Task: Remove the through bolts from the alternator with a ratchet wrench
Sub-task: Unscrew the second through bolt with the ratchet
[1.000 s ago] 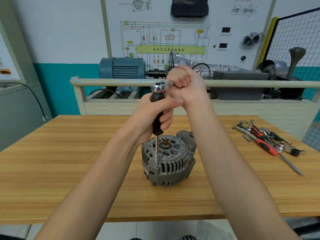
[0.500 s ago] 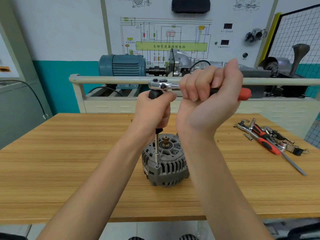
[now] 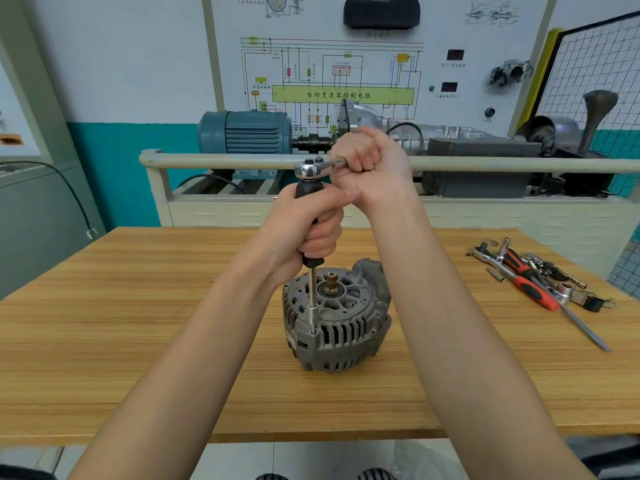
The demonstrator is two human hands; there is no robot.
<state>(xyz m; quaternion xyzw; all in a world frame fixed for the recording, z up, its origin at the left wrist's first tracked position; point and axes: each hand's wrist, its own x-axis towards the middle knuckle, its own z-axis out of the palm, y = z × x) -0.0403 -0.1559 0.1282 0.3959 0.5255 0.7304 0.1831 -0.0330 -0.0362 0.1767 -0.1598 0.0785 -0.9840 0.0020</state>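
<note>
From the head view, both forearms reach forward over the table (image 3: 104, 341). The left hand (image 3: 308, 225) wraps a closed grip round the black handle (image 3: 309, 194) of an upright driver, whose steel shaft (image 3: 313, 299) drops straight down to the rim of the alternator (image 3: 337, 320) at about 9 o'clock on its top face. The right hand (image 3: 372, 164) sits above and at 1 o'clock of the left, its grip closed round the shank of the ratchet wrench (image 3: 311, 168); the wrench's chrome head sits on top of the black handle.

One alternator stands on end at the middle of the table, its brass-tipped shaft (image 3: 331, 280) pointing up. The bolt under the driver tip is too small to make out.

At 3 o'clock lies one loose heap of hand tools (image 3: 533, 282), red-handled ones among them; their number cannot be told.

The table is light wood with a striped grain. Behind it stand a grey rail (image 3: 221, 161), a blue motor (image 3: 246, 131) and a wall board with a wiring diagram (image 3: 343, 81).
</note>
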